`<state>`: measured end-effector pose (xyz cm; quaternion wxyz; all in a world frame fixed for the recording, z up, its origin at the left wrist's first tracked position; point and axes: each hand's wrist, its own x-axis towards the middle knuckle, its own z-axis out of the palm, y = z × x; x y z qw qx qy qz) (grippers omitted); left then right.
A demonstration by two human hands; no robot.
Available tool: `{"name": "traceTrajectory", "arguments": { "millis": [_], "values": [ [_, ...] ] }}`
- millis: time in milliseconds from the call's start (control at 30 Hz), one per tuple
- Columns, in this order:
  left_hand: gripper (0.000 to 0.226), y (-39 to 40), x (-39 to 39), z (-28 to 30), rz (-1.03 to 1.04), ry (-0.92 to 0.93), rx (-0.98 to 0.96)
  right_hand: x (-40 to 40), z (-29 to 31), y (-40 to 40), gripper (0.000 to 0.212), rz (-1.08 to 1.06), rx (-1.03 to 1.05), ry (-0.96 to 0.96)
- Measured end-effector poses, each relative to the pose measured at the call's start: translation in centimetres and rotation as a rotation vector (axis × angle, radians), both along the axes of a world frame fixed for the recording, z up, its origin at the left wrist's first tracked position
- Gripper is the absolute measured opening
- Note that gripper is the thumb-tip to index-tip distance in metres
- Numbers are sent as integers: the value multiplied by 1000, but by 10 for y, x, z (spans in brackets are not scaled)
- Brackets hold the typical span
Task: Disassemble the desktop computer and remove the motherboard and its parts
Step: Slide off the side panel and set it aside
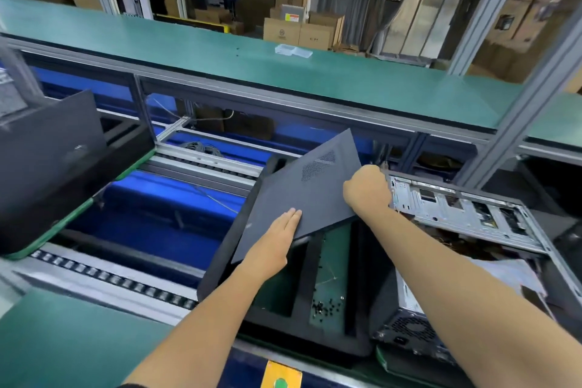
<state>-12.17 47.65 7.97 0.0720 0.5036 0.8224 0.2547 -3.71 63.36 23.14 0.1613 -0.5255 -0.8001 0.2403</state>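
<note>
1. The left hand lies flat on the dark side panel, fingers straight and together; its grip is wide, the palm over the panel's lower edge and the fingertips on its top face.
2. The right hand is curled into a fist at the panel's right edge, next to the computer case; its grip is narrow and closed on that edge, though the fingertips are hidden.
3. The side panel is tilted, its far corner raised, with a patch of vent holes near the top. It hangs over a black foam tray.
4. The computer case lies on its side at the right, just beside the right hand, its bare metal frame open to view.
5. Small black screws sit scattered in a slot of the foam tray, below the panel.
6. Another dark panel rests at the left on the roller conveyor.
7. A clear plastic box sits on the far green counter.
</note>
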Motion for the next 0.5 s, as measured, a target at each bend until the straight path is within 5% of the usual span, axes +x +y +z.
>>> {"name": "traceTrajectory", "arguments": {
  "millis": [500],
  "values": [
    [95, -11, 1, -11, 36, -75, 66, 2, 4, -16, 47, -19, -98, 14]
  ]
}}
